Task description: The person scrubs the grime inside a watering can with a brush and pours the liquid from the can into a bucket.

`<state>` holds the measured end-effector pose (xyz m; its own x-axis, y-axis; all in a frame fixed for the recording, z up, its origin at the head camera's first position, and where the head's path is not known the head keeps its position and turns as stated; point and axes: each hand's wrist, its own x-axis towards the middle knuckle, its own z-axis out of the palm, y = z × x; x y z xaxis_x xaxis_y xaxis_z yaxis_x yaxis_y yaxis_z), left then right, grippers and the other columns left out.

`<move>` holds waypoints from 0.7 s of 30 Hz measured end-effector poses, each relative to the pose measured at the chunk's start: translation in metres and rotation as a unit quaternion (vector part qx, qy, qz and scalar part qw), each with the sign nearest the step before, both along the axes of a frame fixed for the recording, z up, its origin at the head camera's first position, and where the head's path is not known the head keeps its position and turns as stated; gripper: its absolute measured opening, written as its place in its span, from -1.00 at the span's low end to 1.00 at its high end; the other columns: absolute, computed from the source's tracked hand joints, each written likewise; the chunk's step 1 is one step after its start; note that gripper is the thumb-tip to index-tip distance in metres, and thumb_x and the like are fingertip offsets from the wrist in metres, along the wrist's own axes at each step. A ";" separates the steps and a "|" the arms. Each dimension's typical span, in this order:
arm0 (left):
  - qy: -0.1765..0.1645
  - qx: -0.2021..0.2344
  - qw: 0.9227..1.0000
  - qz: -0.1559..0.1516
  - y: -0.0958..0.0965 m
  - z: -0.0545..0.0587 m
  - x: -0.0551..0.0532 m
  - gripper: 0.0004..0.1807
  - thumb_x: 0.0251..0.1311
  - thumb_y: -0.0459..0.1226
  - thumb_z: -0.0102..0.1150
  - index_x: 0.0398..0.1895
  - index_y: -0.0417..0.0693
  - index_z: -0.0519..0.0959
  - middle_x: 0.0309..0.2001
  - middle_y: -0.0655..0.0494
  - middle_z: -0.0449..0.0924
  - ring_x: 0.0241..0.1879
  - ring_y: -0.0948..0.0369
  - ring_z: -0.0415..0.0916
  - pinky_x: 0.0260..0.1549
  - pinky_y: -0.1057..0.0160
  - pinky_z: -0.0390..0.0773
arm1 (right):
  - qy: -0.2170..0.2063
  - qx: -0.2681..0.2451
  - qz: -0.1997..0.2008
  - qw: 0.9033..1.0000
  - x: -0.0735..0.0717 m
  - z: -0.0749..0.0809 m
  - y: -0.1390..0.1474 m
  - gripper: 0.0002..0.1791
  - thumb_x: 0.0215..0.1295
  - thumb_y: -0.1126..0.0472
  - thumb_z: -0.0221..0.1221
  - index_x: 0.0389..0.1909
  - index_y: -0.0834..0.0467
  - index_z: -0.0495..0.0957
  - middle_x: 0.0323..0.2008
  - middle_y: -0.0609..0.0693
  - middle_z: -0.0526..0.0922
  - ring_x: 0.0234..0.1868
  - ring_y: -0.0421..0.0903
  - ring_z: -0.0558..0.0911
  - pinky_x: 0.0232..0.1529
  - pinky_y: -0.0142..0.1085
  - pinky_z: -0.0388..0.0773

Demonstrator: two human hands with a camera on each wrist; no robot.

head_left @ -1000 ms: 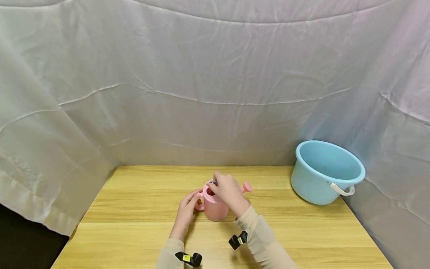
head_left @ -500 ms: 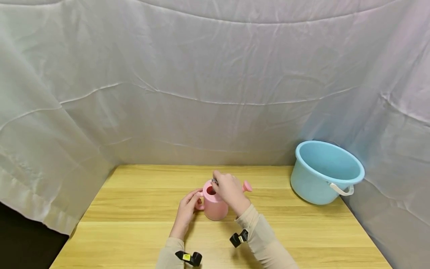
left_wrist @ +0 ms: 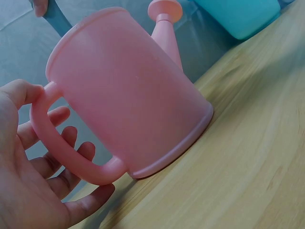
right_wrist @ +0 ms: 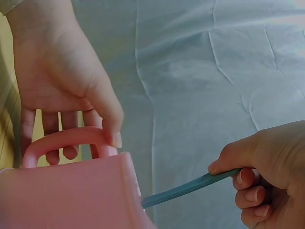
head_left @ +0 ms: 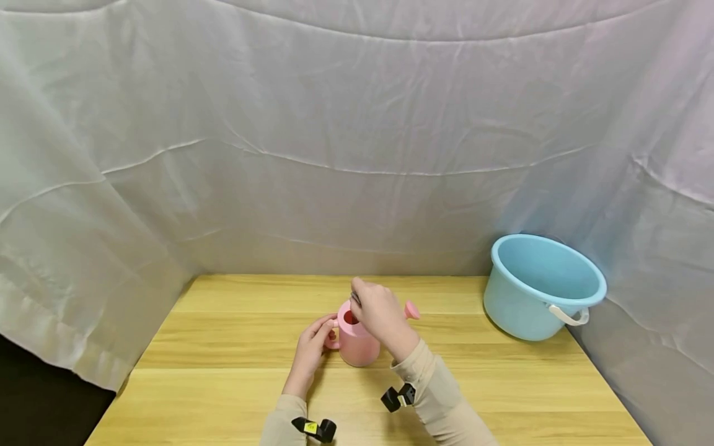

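A pink watering can (head_left: 359,347) stands upright on the table, its sprinkler spout (head_left: 411,310) pointing right. My left hand (head_left: 310,350) grips its handle (left_wrist: 62,148) from the left, with the thumb on top and the fingers curled around behind. Above the can's opening, my right hand (head_left: 381,314) pinches a slim blue-green stick-like handle (right_wrist: 190,188) between thumb and curled fingers. That handle slants down into the can; its lower end is hidden inside, so its kind cannot be told.
A light blue bucket (head_left: 535,310) with a white carrying handle (head_left: 569,316) stands at the table's back right corner. Grey cloth (head_left: 357,204) hangs behind and at both sides of the wooden table (head_left: 234,347).
My right hand has risen slightly above the can's opening, and its thumb has drawn away from the rim along with the blue-green handle. My left hand and the can have stayed put.
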<state>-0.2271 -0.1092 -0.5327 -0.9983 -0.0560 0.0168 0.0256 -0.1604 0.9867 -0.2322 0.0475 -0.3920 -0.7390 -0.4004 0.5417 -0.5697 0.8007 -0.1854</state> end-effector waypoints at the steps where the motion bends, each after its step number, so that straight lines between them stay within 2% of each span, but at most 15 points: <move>1: -0.001 0.001 1.000 0.000 0.000 0.000 0.000 -0.57 0.36 -0.14 0.12 0.14 -0.25 0.55 -0.37 -0.01 0.46 -0.45 0.16 0.52 -0.23 0.08 0.72 | -0.005 -0.002 0.001 1.000 0.000 0.000 0.000 -0.77 0.18 0.35 0.23 -0.51 0.11 0.36 -0.68 -0.11 0.35 -0.64 -0.18 0.29 -0.65 -0.41 0.21; 9: 0.000 0.004 1.000 -0.001 0.000 0.001 0.001 -0.56 0.36 -0.13 0.12 0.15 -0.25 0.55 -0.31 -0.02 0.51 -0.43 0.17 0.52 -0.23 0.10 0.71 | -0.014 -0.020 -0.001 1.000 -0.003 -0.007 0.003 -0.74 0.16 0.35 0.24 -0.53 0.10 0.33 -0.69 -0.11 0.31 -0.64 -0.18 0.29 -0.64 -0.41 0.19; 21: -0.003 -0.002 1.000 -0.003 -0.001 0.001 -0.001 -0.55 0.39 -0.11 0.08 0.18 -0.24 0.52 -0.32 -0.03 0.50 -0.44 0.17 0.54 -0.23 0.12 0.71 | -0.098 -0.019 -0.026 0.995 -0.012 -0.028 0.005 -0.78 0.23 0.26 0.27 -0.44 0.10 0.38 -0.65 -0.08 0.37 -0.62 -0.16 0.34 -0.64 -0.39 0.22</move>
